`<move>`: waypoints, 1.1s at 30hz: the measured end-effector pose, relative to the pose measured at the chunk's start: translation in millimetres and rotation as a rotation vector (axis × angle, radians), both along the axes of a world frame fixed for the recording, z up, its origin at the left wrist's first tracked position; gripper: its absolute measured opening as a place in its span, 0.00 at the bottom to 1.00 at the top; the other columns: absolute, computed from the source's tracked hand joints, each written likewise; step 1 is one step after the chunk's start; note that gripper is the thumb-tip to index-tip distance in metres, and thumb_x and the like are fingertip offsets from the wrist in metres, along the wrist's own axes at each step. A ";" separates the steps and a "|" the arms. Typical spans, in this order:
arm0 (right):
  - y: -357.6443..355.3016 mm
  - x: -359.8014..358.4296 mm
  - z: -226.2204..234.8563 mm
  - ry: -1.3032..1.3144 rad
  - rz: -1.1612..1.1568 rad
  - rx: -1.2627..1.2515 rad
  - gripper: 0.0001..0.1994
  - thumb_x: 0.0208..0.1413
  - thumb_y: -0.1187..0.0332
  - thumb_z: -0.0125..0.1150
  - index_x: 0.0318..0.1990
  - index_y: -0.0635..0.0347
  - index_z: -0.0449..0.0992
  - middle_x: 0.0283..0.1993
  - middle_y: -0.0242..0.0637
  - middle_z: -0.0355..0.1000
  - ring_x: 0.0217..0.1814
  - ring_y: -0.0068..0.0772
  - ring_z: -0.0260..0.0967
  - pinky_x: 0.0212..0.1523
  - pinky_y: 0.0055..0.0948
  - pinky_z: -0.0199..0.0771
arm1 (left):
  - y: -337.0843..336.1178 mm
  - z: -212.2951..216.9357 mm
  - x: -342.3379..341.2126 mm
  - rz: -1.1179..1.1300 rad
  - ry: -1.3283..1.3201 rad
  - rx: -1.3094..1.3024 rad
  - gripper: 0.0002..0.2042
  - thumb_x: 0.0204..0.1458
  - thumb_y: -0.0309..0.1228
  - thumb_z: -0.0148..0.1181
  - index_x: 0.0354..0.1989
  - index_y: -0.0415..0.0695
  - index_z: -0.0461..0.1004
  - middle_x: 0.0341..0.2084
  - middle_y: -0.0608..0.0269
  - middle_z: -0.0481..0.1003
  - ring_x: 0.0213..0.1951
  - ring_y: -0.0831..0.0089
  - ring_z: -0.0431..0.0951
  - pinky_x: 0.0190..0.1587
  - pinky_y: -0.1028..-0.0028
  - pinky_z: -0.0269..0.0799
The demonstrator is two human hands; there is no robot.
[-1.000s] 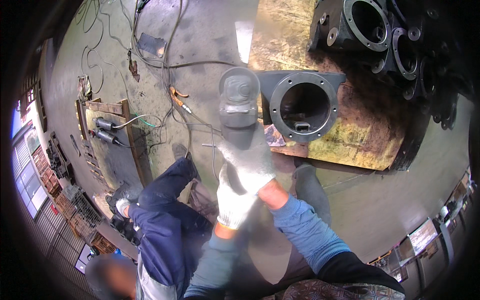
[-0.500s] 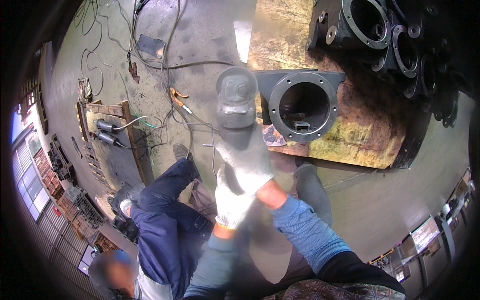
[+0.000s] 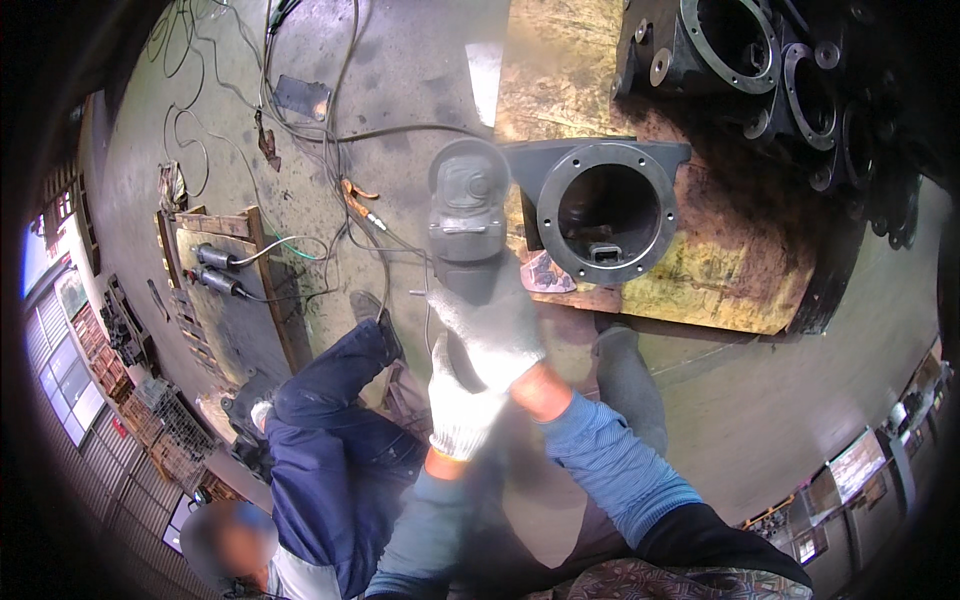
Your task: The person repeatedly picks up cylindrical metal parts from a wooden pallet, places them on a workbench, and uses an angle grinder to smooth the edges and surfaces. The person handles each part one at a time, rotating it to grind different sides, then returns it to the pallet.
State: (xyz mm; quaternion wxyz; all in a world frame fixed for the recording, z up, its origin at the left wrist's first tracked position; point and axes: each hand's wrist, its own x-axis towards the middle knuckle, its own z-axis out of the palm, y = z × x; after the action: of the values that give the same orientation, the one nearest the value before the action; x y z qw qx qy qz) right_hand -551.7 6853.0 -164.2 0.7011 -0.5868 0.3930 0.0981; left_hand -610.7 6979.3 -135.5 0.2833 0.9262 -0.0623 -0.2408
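Note:
A dark grey power tool, by its gear head an angle grinder [image 3: 468, 215], points away from me, its rounded front hazy. My right hand [image 3: 495, 330], in a white knit glove, is closed round its body. Just below, my left hand [image 3: 462, 412], also gloved, curls at its rear end; its fingertips are partly hidden. Right of the grinder stands a dark metal housing [image 3: 658, 230] with a round flange, bolt holes and a deep bore. The grinder's head is close to the housing's left side; whether they touch, I cannot tell.
The housing stands on a stained wooden board [image 3: 740, 290]. More dark housings [image 3: 735, 45] are at the upper right. Cables [image 3: 330, 140] and an orange clamp [image 3: 357, 190] lie on the floor. At lower left a person [image 3: 330, 470] sits close by, near a wooden pallet [image 3: 262, 290].
The grinder and both hands have shifted very slightly left and down beside the housing. My grip looks the same, and the housing has not moved.

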 end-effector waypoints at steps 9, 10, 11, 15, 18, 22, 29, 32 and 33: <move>0.0 -0.5 1.9 0.038 0.021 0.065 0.41 0.49 0.58 0.75 0.65 0.69 0.59 0.55 0.53 0.76 0.57 0.46 0.77 0.57 0.39 0.75 | 0.1 3.2 -1.6 0.181 0.202 -0.031 0.47 0.44 0.41 0.75 0.70 0.32 0.56 0.62 0.40 0.68 0.64 0.50 0.70 0.66 0.61 0.64; 0.7 -1.7 4.0 0.014 0.022 0.105 0.42 0.49 0.58 0.75 0.66 0.69 0.59 0.56 0.53 0.76 0.57 0.45 0.77 0.58 0.39 0.75 | 0.5 5.7 -4.2 0.249 0.230 -0.063 0.47 0.44 0.41 0.74 0.70 0.32 0.56 0.62 0.40 0.68 0.64 0.50 0.69 0.67 0.61 0.64; 1.8 -2.8 6.0 -0.008 0.027 0.152 0.42 0.49 0.58 0.75 0.66 0.69 0.58 0.57 0.53 0.75 0.58 0.45 0.76 0.58 0.38 0.74 | 0.9 8.3 -6.4 0.318 0.261 -0.095 0.47 0.44 0.41 0.74 0.70 0.32 0.56 0.62 0.40 0.68 0.64 0.51 0.69 0.67 0.61 0.64; 7.7 -5.6 8.4 -0.026 -0.020 0.175 0.43 0.50 0.58 0.75 0.67 0.69 0.57 0.59 0.53 0.73 0.60 0.45 0.75 0.60 0.38 0.73 | 2.7 13.9 -11.8 0.341 0.289 -0.054 0.47 0.43 0.40 0.75 0.70 0.32 0.56 0.62 0.41 0.68 0.64 0.52 0.70 0.66 0.61 0.65; 9.5 -5.8 5.4 -0.021 -0.039 0.088 0.42 0.49 0.58 0.75 0.66 0.68 0.59 0.57 0.53 0.75 0.58 0.47 0.77 0.58 0.38 0.75 | 2.4 11.0 -9.3 0.346 0.326 -0.049 0.47 0.43 0.40 0.75 0.70 0.32 0.56 0.61 0.40 0.69 0.62 0.51 0.71 0.65 0.61 0.66; 7.6 -5.4 1.6 -0.027 -0.063 0.082 0.41 0.48 0.59 0.77 0.66 0.67 0.60 0.56 0.52 0.76 0.57 0.46 0.77 0.57 0.38 0.75 | 0.3 4.0 -2.9 0.112 0.035 -0.051 0.47 0.42 0.43 0.78 0.64 0.25 0.60 0.46 0.37 0.77 0.45 0.46 0.82 0.45 0.61 0.79; 5.6 0.3 -1.3 -0.062 -0.129 0.026 0.25 0.51 0.68 0.74 0.53 0.65 0.69 0.47 0.38 0.75 0.46 0.29 0.74 0.47 0.32 0.76 | -5.9 9.2 8.7 0.118 0.121 -0.066 0.44 0.44 0.41 0.76 0.66 0.29 0.61 0.51 0.38 0.74 0.51 0.46 0.79 0.52 0.60 0.75; 5.2 2.9 -2.2 -0.037 -0.138 0.045 0.25 0.50 0.67 0.74 0.53 0.65 0.69 0.46 0.39 0.76 0.45 0.28 0.74 0.46 0.33 0.76 | -4.9 10.2 12.4 0.170 0.231 -0.078 0.45 0.44 0.39 0.75 0.68 0.30 0.59 0.57 0.38 0.72 0.56 0.48 0.76 0.58 0.61 0.72; 3.7 3.2 -1.3 -0.038 -0.121 0.057 0.30 0.50 0.64 0.75 0.57 0.65 0.67 0.49 0.42 0.76 0.48 0.33 0.76 0.49 0.35 0.76 | -5.3 10.7 12.8 0.095 0.119 -0.085 0.44 0.45 0.40 0.75 0.67 0.30 0.60 0.54 0.37 0.72 0.52 0.47 0.78 0.54 0.61 0.75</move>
State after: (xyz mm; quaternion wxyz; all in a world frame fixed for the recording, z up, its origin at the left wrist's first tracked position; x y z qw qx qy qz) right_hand -548.5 6856.8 -165.5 0.7295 -0.5435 0.4116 0.0557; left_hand -597.9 6974.1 -124.8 0.3368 0.8993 -0.0116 -0.2787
